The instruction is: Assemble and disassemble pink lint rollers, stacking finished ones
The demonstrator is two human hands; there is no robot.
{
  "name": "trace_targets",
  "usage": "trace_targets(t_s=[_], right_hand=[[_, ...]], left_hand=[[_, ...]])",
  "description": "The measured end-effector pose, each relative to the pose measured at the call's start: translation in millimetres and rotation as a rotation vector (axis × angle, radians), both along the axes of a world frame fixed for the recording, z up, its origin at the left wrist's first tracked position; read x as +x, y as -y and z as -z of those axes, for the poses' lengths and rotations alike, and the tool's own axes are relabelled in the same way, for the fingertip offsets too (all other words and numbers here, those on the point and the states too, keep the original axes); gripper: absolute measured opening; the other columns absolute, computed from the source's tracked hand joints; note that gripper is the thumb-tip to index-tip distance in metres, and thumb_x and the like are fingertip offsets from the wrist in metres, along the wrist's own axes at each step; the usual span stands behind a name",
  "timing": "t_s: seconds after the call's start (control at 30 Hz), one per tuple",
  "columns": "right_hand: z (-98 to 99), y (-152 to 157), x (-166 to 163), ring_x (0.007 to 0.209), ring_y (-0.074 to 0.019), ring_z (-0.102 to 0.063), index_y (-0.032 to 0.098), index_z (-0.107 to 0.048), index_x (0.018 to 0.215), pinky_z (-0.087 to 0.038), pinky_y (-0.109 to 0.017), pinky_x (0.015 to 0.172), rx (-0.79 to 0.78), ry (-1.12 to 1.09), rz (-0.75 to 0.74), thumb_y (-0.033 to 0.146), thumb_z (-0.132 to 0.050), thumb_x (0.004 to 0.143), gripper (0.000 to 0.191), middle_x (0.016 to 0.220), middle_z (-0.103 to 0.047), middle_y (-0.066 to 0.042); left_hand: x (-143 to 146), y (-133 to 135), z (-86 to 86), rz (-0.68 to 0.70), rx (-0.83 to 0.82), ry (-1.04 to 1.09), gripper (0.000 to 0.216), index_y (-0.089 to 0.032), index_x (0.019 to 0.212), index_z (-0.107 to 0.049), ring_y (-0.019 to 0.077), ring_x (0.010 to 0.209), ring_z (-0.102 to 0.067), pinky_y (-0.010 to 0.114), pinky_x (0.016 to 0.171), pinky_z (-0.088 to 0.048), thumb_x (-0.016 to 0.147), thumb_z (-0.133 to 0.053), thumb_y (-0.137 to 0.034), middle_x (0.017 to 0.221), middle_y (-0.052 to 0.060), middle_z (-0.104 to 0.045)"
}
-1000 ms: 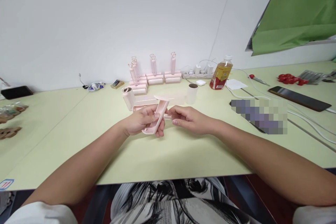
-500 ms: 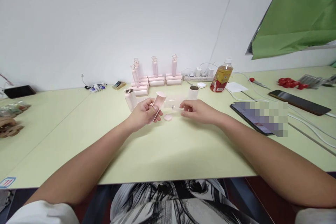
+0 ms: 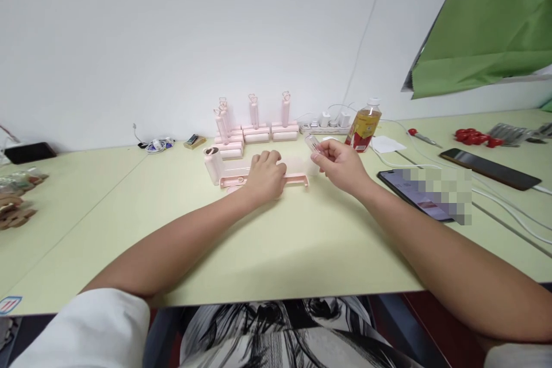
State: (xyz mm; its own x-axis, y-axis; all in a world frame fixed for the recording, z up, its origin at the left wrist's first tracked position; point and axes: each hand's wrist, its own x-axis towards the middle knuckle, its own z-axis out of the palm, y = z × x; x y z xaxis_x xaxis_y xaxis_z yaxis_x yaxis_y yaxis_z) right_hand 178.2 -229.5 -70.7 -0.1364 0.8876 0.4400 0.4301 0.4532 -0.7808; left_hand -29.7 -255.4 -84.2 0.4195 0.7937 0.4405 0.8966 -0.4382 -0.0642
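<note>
Right now your left hand [image 3: 265,176] is lying over the middle of the long pink tray [image 3: 232,181], its fingers curling down across the far side; whether they are gripping it or only resting there, you cannot tell, since the hand itself is hiding the contact. That tray is sitting on the surface [image 3: 181,253] straight ahead of you, its long axis running from left to right, roughly along the surface's near edge, with one end showing on either side of your hand. Your left hand is the nearer one to it; your right hand [image 3: 344,165] is standing beyond the tray's right end, pinching a small clear plastic piece [image 3: 312,141] between thumb and fingers. That piece is leaning away from you, its long axis slanting up and left from your fingertips, its free end pointing toward the wall [image 3: 172,40]. Just left of the tray, a pink roller [image 3: 213,165] is standing nearly upright, while the drink bottle [image 3: 365,125] is standing behind your right hand.
</note>
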Motion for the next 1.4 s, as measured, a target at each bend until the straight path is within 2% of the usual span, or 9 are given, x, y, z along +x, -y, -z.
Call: trace_targets(t_s=[0.17, 0.37, 0.53, 0.73, 0.83, 0.93, 1.07, 1.27, 1.4], right_hand=[[-3.1, -1.1, 0.8, 0.061, -0.0141, -0.052, 0.018, -0.060, 0.088, -0.043, -0.028, 0.056, 0.064, -0.110, 0.078, 0.039, -0.065, 0.077, 0.024, 0.071, -0.058, 0.000], [-1.9, -2.2, 0.6, 0.059, -0.0139, -0.052, 0.019, -0.063, 0.093, -0.041, -0.028, 0.055, 0.004, -0.056, 0.047, 0.041, -0.064, 0.079, 0.027, 0.067, -0.055, 0.002], [-0.7, 0.5, -0.1, 0.056, -0.0140, -0.050, 0.018, -0.067, 0.101, -0.039, -0.028, 0.055, -0.041, 0.119, -0.007, 0.046, -0.061, 0.083, 0.033, 0.062, -0.053, 0.003], [-6.7, 22.1, -11.5, 0.051, -0.0103, -0.045, 0.017, -0.068, 0.083, -0.035, -0.025, 0.050, -0.190, 0.200, -0.319, 0.049, -0.061, 0.083, 0.033, 0.060, -0.051, 0.003], [-10.1, 33.9, -19.4, 0.051, -0.0097, -0.046, 0.017, -0.068, 0.085, -0.038, -0.024, 0.049, -0.365, 0.089, -0.521, 0.051, -0.063, 0.083, 0.035, 0.063, -0.056, 0.001], [-10.0, 35.6, -21.6, 0.047, -0.0091, -0.048, 0.015, -0.067, 0.083, -0.038, -0.024, 0.041, -0.579, -0.057, -0.514, 0.055, -0.065, 0.081, 0.040, 0.072, -0.065, -0.004], [-6.9, 30.1, -18.1, 0.037, -0.0071, -0.040, 0.014, -0.063, 0.074, -0.029, -0.022, 0.034, -0.807, -0.121, -0.528, 0.061, -0.066, 0.078, 0.048, 0.056, -0.059, -0.001], [-7.2, 30.0, -13.0, 0.039, -0.0036, -0.025, 0.013, -0.063, 0.081, -0.029, -0.019, 0.036, -0.846, -0.299, -0.655, 0.057, -0.073, 0.078, 0.045, 0.049, -0.035, 0.010], [-5.1, 27.6, -10.4, 0.040, -0.0044, -0.024, 0.014, -0.062, 0.083, -0.031, -0.020, 0.037, -0.815, -0.308, -0.725, 0.055, -0.071, 0.081, 0.042, 0.049, -0.032, 0.010]], left_hand=[[9.7, -24.0, 12.3, 0.049, -0.046, -0.089, 0.021, -0.015, 0.094, -0.071, 0.0334, 0.137, -0.036, 0.055, 0.109, -0.029, 0.085, -0.054, -0.024, 0.143, 0.016, -0.049], [-1.2, -26.1, 15.2, 0.046, -0.098, -0.088, 0.021, -0.013, 0.093, -0.069, 0.0324, 0.132, -0.045, 0.057, 0.109, -0.031, 0.086, -0.050, -0.021, 0.138, 0.018, -0.055], [-8.4, -9.5, 6.2, 0.049, -0.038, 0.093, 0.031, -0.015, 0.114, -0.060, 0.0307, 0.130, -0.047, 0.050, 0.106, -0.034, 0.086, -0.053, -0.027, 0.138, 0.019, -0.052], [-11.2, 26.2, -10.8, 0.219, 0.137, 0.062, 0.041, -0.019, 0.131, -0.048, 0.0316, 0.135, -0.040, 0.049, 0.108, -0.026, 0.091, -0.050, -0.029, 0.140, 0.017, -0.050], [-17.6, 34.3, -8.8, 0.232, 0.044, -0.029, 0.030, -0.020, 0.123, -0.053, 0.0273, 0.114, -0.055, 0.044, 0.099, -0.031, 0.097, -0.044, -0.030, 0.118, 0.012, -0.064], [-26.8, 34.8, -2.8, 0.143, 0.038, -0.035, 0.027, -0.018, 0.116, -0.056, 0.0244, 0.095, -0.059, 0.040, 0.087, -0.034, 0.099, -0.039, -0.032, 0.104, 0.010, -0.066], [-34.5, 32.9, 3.0, 0.096, 0.083, -0.016, 0.028, -0.017, 0.113, -0.055, 0.0249, 0.092, -0.058, 0.038, 0.079, -0.033, 0.100, -0.039, -0.035, 0.100, 0.010, -0.064], [-37.0, 32.4, 0.6, 0.048, 0.153, -0.070, 0.032, -0.016, 0.109, -0.056, 0.0234, 0.081, -0.059, 0.036, 0.071, -0.031, 0.101, -0.034, -0.038, 0.093, 0.010, -0.064], [-35.2, 33.7, -0.4, 0.055, 0.166, -0.064, 0.035, -0.017, 0.107, -0.056, 0.0231, 0.078, -0.059, 0.035, 0.068, -0.033, 0.101, -0.032, -0.042, 0.090, 0.009, -0.064]])
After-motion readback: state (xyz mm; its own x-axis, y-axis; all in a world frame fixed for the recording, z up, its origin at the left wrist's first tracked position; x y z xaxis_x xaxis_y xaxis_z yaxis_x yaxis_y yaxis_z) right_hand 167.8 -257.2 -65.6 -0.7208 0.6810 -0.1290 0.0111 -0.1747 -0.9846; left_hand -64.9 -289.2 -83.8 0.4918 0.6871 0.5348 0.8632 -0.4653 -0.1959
